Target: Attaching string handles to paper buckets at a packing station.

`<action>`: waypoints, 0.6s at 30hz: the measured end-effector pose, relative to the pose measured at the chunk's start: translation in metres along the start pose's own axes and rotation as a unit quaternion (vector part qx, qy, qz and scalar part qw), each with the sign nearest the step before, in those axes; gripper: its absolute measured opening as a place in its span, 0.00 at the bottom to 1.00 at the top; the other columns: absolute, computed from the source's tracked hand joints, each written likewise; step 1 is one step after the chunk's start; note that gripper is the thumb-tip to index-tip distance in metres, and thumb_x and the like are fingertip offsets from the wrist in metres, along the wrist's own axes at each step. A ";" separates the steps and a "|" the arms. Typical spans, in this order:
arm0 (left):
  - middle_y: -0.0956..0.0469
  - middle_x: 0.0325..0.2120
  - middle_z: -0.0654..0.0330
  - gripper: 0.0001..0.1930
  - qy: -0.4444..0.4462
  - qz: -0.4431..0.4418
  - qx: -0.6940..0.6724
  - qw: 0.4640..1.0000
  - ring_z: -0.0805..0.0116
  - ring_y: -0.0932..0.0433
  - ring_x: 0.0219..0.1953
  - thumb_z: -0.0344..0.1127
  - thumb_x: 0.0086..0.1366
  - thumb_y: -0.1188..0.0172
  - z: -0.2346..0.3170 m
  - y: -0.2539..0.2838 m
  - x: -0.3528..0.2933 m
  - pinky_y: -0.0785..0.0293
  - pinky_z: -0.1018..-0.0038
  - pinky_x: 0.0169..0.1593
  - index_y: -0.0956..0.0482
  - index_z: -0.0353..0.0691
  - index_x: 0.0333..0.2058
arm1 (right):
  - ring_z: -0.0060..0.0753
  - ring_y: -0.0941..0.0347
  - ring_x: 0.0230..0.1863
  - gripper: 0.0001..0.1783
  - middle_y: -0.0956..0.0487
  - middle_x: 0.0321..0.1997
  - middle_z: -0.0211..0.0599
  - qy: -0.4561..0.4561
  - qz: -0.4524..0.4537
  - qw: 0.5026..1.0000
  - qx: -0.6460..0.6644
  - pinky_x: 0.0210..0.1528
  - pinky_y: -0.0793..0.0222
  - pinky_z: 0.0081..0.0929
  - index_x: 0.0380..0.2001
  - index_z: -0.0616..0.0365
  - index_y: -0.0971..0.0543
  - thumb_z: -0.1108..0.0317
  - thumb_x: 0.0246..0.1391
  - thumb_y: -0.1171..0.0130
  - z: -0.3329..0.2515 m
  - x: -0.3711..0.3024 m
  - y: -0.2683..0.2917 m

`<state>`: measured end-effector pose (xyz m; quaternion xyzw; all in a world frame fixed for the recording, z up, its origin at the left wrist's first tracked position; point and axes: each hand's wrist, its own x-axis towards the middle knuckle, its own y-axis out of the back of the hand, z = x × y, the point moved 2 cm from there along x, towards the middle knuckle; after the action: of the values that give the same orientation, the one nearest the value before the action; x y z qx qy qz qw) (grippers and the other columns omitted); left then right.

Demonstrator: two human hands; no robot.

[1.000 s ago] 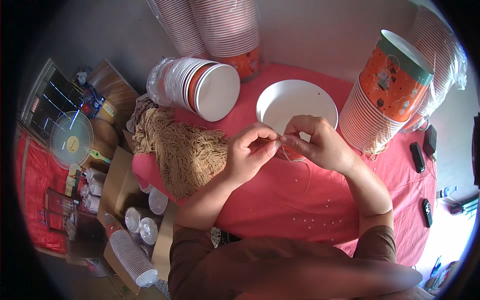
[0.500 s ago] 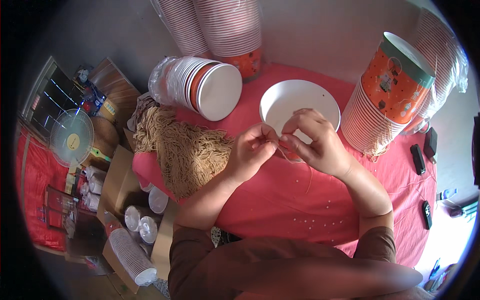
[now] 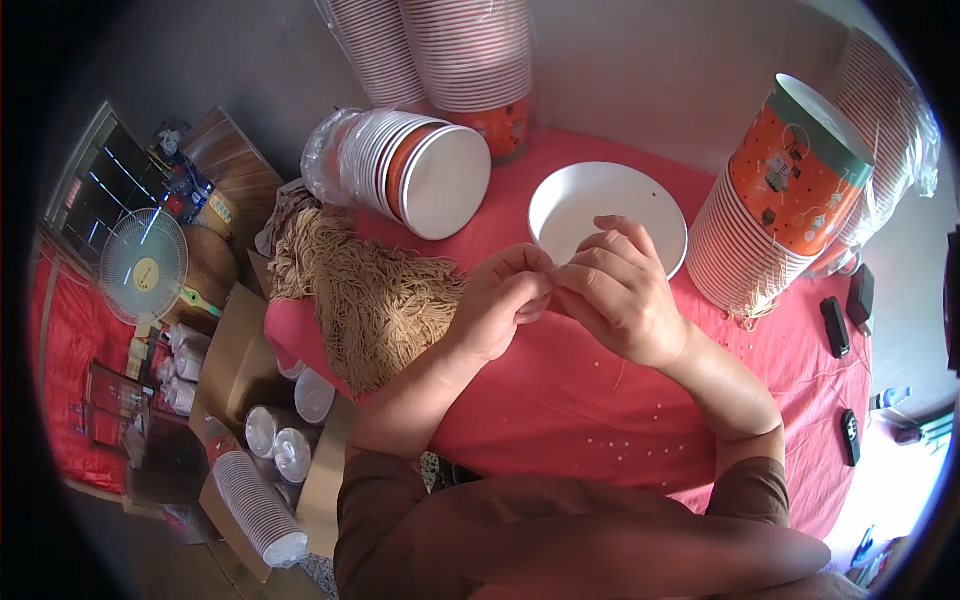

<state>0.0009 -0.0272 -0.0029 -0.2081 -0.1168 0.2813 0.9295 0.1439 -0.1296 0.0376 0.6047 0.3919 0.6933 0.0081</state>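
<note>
My left hand (image 3: 495,303) and my right hand (image 3: 628,298) meet over the middle of the table, fingertips pinched together. Between them they work a thin tan string (image 3: 620,376); most of it is hidden by the fingers, and a short end hangs below my right hand. Just beyond the hands is a round white paper bucket (image 3: 570,205), its inside facing up, partly covered by my right hand. To the left of my left hand lies a big heap of tan strings (image 3: 385,310).
Nested paper buckets (image 3: 445,185) lie on their side at the back left, before tall stacks (image 3: 468,55). At right stands an orange patterned bucket stack (image 3: 795,165) with strings at its base. Small white beads (image 3: 620,443) dot the red tablecloth (image 3: 540,420). A cardboard box (image 3: 235,345) stands left.
My hands have drawn closer together, and my right hand has turned so its back covers the fingertips. The string between them is now mostly hidden. The view has shifted slightly.
</note>
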 end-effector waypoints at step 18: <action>0.24 0.25 0.66 0.05 -0.051 -0.015 0.005 0.999 0.85 0.33 0.22 0.30 0.66 0.40 -0.003 0.005 0.000 0.40 0.86 0.24 0.20 0.35 0.38 | 0.38 0.23 0.38 0.13 0.21 0.31 0.33 -0.086 -0.015 0.988 0.131 0.57 0.30 0.45 0.36 0.57 0.17 0.74 0.43 0.30 0.013 -0.003 0.008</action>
<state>-0.0004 -0.0238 -0.0078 -0.1869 -0.1657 0.2785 0.9274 0.1593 -0.1292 0.0388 0.6522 0.4860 0.5812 -0.0269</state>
